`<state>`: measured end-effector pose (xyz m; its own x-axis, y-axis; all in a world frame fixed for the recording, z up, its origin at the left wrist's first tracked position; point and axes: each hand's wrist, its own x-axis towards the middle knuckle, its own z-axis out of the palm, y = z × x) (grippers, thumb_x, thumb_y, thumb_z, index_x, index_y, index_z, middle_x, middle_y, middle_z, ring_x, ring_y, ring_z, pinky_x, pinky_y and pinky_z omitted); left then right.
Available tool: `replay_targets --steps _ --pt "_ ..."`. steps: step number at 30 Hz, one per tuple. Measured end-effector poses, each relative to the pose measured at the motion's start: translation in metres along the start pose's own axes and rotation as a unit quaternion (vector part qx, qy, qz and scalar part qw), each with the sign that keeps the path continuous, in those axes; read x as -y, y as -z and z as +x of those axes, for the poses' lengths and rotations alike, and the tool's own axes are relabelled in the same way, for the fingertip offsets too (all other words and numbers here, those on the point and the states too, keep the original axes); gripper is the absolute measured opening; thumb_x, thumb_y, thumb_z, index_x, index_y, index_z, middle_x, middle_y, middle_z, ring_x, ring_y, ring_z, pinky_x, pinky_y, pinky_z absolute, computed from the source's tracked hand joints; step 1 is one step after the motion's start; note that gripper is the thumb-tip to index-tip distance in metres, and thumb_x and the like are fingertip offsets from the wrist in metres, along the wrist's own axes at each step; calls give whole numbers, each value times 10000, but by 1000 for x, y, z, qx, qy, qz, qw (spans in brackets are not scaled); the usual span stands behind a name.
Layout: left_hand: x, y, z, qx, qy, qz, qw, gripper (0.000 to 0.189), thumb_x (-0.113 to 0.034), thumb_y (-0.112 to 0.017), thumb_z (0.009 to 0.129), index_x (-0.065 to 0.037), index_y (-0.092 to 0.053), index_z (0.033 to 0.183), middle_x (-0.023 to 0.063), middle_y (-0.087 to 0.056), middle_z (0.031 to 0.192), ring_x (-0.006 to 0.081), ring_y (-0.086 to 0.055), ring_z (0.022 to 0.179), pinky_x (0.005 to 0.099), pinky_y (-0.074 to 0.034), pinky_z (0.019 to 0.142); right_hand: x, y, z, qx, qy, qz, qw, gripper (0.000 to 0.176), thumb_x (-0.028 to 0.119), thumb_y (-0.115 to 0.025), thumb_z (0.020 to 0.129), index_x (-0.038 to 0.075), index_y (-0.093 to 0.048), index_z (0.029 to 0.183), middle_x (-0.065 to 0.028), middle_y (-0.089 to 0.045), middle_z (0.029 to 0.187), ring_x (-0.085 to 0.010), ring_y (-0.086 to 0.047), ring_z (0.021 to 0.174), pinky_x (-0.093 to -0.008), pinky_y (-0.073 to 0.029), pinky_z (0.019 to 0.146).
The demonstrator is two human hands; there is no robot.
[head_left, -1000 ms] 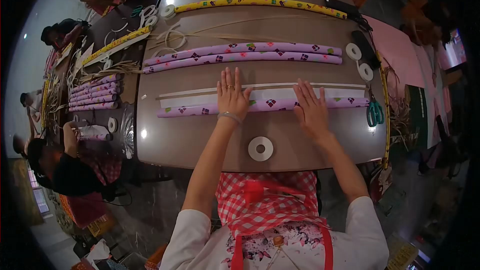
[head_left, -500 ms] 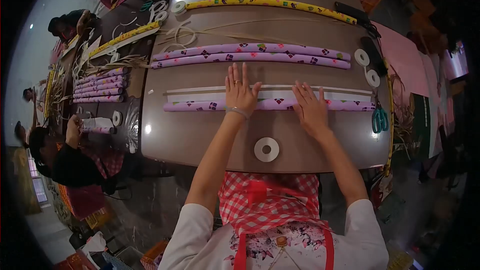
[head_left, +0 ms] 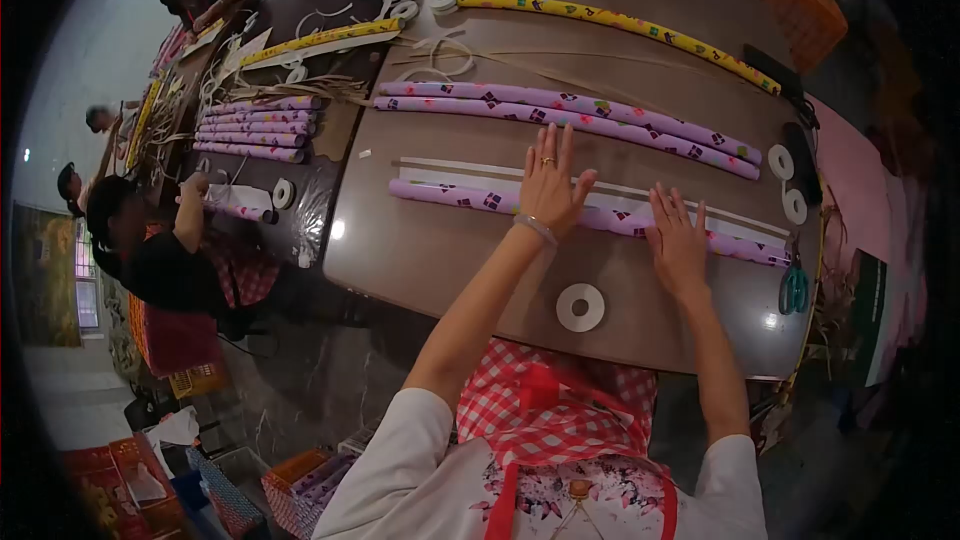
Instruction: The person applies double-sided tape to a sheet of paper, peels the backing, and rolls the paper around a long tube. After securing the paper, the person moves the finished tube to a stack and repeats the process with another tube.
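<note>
A roll of purple patterned wrapping paper (head_left: pixel 455 195) lies across the table in front of me, with a white flap (head_left: pixel 480 173) showing along its far side. My left hand (head_left: pixel 552 190) is flat over the roll near its middle, fingers stretched out past the flap. To its right, my right hand (head_left: pixel 680 238) also rests flat across the roll, fingers extended. Neither hand grips anything. Nearer to me sits a white roll of tape (head_left: pixel 597 308). Teal-handled scissors (head_left: pixel 793 288) lie at the roll's right end.
Two more purple rolls (head_left: pixel 560 112) lie side by side farther away. Beyond them is a long yellow roll (head_left: pixel 620 22). Two tape rolls (head_left: pixel 780 161) are at the right. On the left, a co-worker (head_left: pixel 150 240) handles a purple roll at a dark table (head_left: pixel 345 90) holding several more.
My view has turned, so the table and rolls appear tilted and shifted right. Both hands stay spread flat on the purple roll, with little visible movement along it.
</note>
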<state>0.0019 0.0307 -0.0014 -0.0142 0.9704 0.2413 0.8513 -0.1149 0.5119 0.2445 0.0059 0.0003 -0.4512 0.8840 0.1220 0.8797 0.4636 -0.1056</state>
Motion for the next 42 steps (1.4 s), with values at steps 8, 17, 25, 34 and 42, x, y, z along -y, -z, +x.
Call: replay_targets --steps 8,17,25,34,42 --pt "-15 15 -69 50 -58 -2 997 597 -362 -406 982 -64 -270 1480 108 -262 1545 278 -238 1430 456 -209 1146 -3 -1 3 -4 3 -23 1000 509 359 -351 1005 123 -350 1456 -32 -366 1504 -241 -308 1399 -532 -134 1155" --pt "7 4 -47 1 -47 105 993 567 -351 -365 1000 -85 -259 1490 103 -247 1553 269 -234 1433 444 -189 1156 -5 -6 7 -2 -3 -34 999 519 375 -362 1000 132 -349 1459 -26 -364 1505 -228 -308 1399 -533 -131 1156" --pt "15 -8 -36 5 -36 138 990 571 -350 -362 989 -95 -267 1491 95 -224 1563 250 -215 1439 438 -156 1165 -6 -6 9 -3 1 -16 1000 507 355 -365 1002 120 -361 1451 -34 -354 1510 -232 -301 1401 -534 -113 1157" --pt "16 -11 -28 16 -14 139 990 540 -362 -335 997 -99 -324 1469 103 -307 1528 261 -265 1420 451 -172 1159 -14 -13 14 5 2 -23 1000 500 361 -310 1023 108 -355 1452 -51 -344 1514 -237 -289 1408 -535 -97 1157" --pt "18 -12 -18 29 -7 139 990 543 -383 -327 997 -121 -322 1472 94 -294 1536 249 -252 1425 452 -170 1159 -18 -14 23 9 12 -55 998 495 362 -280 1030 132 -336 1465 -64 -311 1529 -244 -285 1409 -549 -108 1149"
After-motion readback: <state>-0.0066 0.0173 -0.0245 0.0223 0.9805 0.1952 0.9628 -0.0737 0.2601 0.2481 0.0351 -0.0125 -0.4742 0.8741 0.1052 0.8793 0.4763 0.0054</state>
